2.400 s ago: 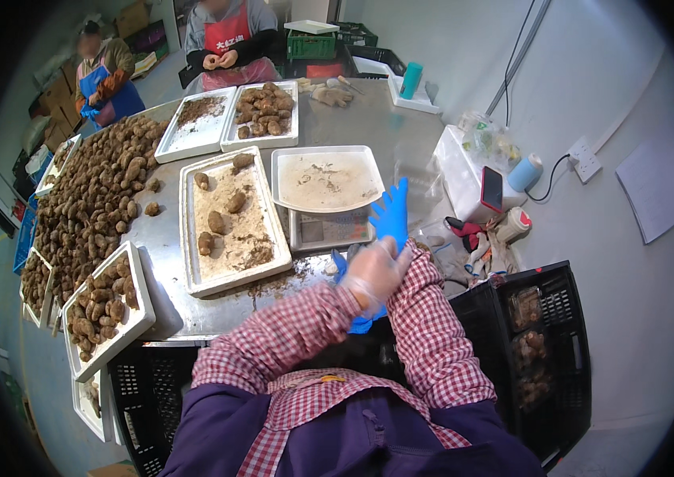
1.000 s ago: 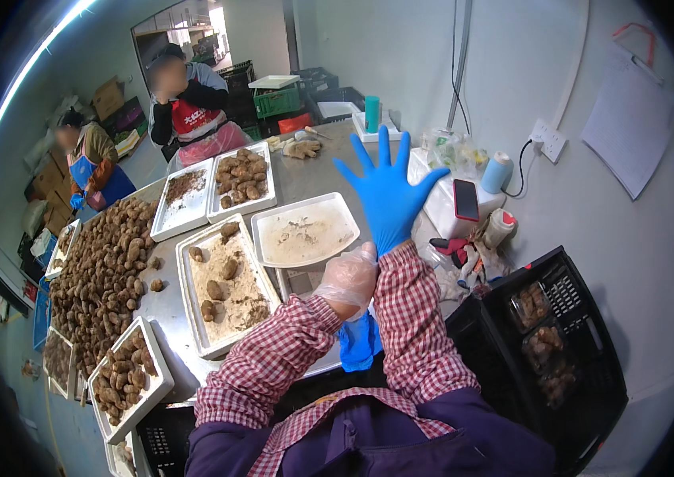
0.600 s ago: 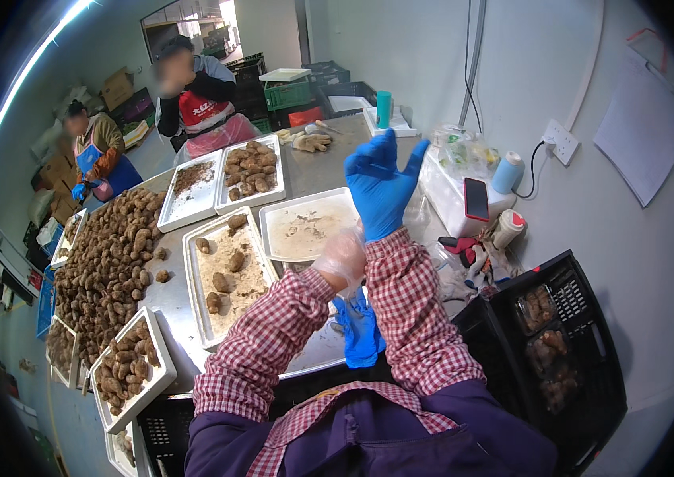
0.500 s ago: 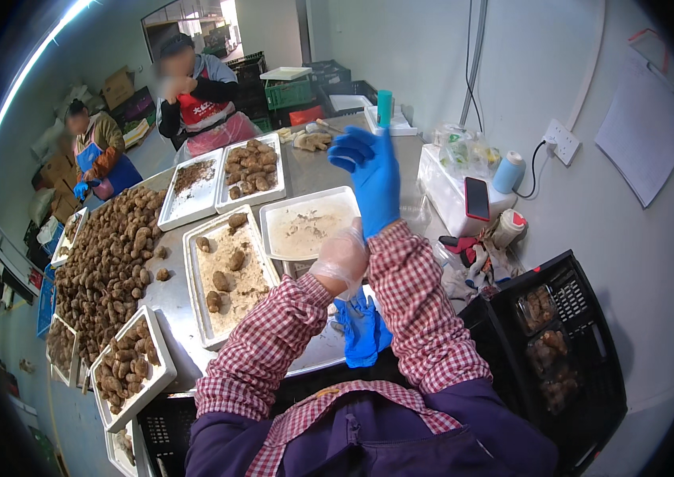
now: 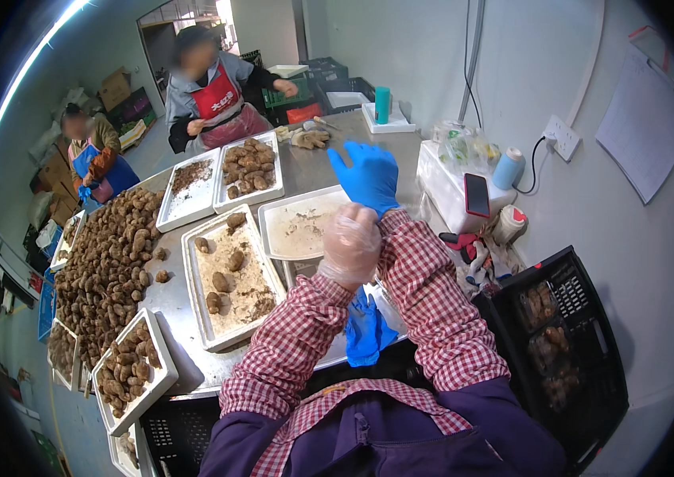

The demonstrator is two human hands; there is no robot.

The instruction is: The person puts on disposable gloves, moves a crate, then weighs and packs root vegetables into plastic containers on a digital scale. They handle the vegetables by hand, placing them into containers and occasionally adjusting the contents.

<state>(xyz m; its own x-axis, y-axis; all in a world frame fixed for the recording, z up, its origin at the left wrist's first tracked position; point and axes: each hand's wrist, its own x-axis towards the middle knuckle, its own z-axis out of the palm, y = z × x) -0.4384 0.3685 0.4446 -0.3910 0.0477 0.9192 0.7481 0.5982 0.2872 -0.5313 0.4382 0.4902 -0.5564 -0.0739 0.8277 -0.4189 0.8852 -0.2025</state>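
Observation:
My right hand (image 5: 369,176) is raised over the table in a blue rubber glove, its fingers apart and holding nothing. At its wrist, my left hand (image 5: 349,245), in a clear plastic glove, is closed on the cuff of that blue glove. Below them, near my body, lies another blue glove (image 5: 367,332) at the table edge. A shallow white tray (image 5: 272,237) stands just beyond my left hand. To its left, a white foam tray (image 5: 222,324) holds several brown taro-like tubers (image 5: 221,281) on a dirty base.
A big heap of tubers (image 5: 106,270) covers the table's left side. A tilted foam tray (image 5: 163,378) of tubers stands near left. At right are a white foam box (image 5: 440,183) with a phone (image 5: 477,195), and a black crate (image 5: 591,350) with packed trays. Two people work across the table.
My left hand has shifted to the blue glove's cuff, and my right hand has come lower with its fingers spread. The person across the table has lowered their hands from the face and reached out an arm.

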